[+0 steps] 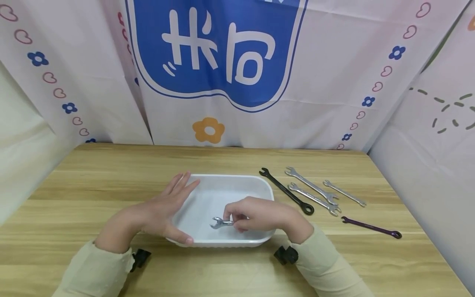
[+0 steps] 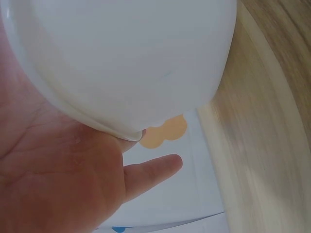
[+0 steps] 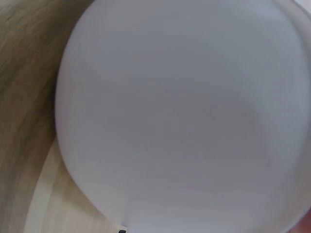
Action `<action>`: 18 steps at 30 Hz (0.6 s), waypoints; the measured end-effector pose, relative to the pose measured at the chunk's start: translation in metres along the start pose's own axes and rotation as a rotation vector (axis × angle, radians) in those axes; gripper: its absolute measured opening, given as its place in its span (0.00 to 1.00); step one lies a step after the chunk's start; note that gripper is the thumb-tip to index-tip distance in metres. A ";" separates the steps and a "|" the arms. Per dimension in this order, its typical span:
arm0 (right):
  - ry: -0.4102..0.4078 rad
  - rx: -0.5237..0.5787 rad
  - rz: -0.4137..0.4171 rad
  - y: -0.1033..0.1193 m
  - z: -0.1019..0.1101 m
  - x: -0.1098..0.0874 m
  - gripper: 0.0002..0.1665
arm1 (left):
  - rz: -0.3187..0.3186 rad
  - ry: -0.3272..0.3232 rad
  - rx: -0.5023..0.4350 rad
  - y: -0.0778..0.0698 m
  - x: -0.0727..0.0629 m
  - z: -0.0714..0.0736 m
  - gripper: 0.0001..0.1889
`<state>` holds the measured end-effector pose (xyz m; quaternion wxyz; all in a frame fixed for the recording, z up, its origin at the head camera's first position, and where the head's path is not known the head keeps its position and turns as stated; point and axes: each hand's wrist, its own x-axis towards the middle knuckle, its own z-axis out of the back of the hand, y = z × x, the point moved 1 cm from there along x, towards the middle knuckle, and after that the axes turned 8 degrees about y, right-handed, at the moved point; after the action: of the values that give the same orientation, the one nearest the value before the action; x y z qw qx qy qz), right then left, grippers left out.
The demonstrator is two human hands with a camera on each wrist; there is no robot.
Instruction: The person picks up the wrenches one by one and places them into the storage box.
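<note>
A white rectangular tray (image 1: 219, 243) lies on the wooden table in the head view. My left hand (image 1: 157, 212) rests on its left end with fingers spread and straight, the thumb along the near rim. In the left wrist view the palm (image 2: 58, 165) lies against the wall of the tray (image 2: 146, 58). My right hand (image 1: 256, 214) is over the inside of the tray and pinches a small silver wrench (image 1: 219, 223), its open-end head pointing left. The rest of that wrench is hidden by the fingers. The right wrist view shows mostly the outer wall of the tray (image 3: 180, 116).
Right of the tray lie a black wrench (image 1: 285, 190), several silver wrenches (image 1: 311, 185) and a purple wrench (image 1: 371, 227) on the table (image 1: 111, 165). A printed cloth (image 1: 334, 62) hangs behind the table's far edge.
</note>
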<state>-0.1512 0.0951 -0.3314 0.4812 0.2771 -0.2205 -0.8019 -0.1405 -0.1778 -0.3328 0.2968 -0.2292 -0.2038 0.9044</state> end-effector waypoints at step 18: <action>0.009 -0.065 -0.090 -0.002 -0.006 0.004 0.09 | -0.004 0.005 0.014 0.001 0.001 -0.001 0.73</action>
<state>-0.1502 0.0918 -0.3380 0.4541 0.2746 -0.1797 -0.8283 -0.1411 -0.1780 -0.3346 0.3006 -0.2292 -0.1971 0.9046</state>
